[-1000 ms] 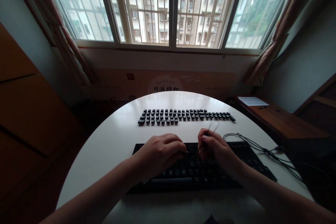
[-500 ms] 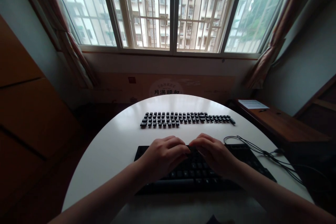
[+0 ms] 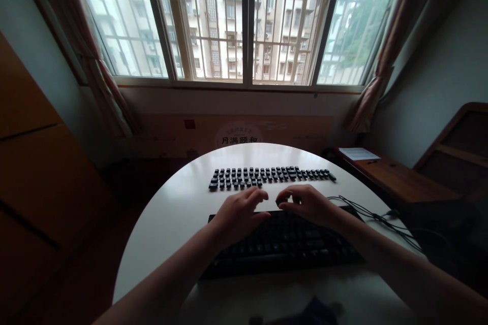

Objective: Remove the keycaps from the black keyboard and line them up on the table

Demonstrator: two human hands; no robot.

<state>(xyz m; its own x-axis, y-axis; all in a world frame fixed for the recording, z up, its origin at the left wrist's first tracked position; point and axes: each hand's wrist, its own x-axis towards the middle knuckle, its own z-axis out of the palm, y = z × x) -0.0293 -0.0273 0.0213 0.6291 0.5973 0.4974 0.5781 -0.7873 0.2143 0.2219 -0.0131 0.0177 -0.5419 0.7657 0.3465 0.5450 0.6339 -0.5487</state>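
Note:
A black keyboard [image 3: 274, 256] lies on the white table, with my forearms crossing over its ends. Above its back edge my left hand [image 3: 242, 213] is open, thumb and fingers apart with nothing between them. My right hand [image 3: 305, 200] pinches a small black keycap [image 3: 281, 200] between thumb and fingertips, raised off the keyboard. Beyond both hands, several rows of loose black keycaps [image 3: 238, 177] stand in lines on the table. Part of the keyboard is hidden under my hands and in shadow.
Thin black cables [image 3: 375, 218] trail over the right side of the round white table [image 3: 160, 223]. A dark, blurred object [image 3: 318, 312] is at the bottom edge. To the right stands a wooden table [image 3: 392, 180] with a paper sheet [image 3: 358, 154]; a window lies ahead.
My hands have drawn apart and lifted from the keyboard. The left hand has opened, and a keycap now shows in my right fingers. The view has shifted slightly.

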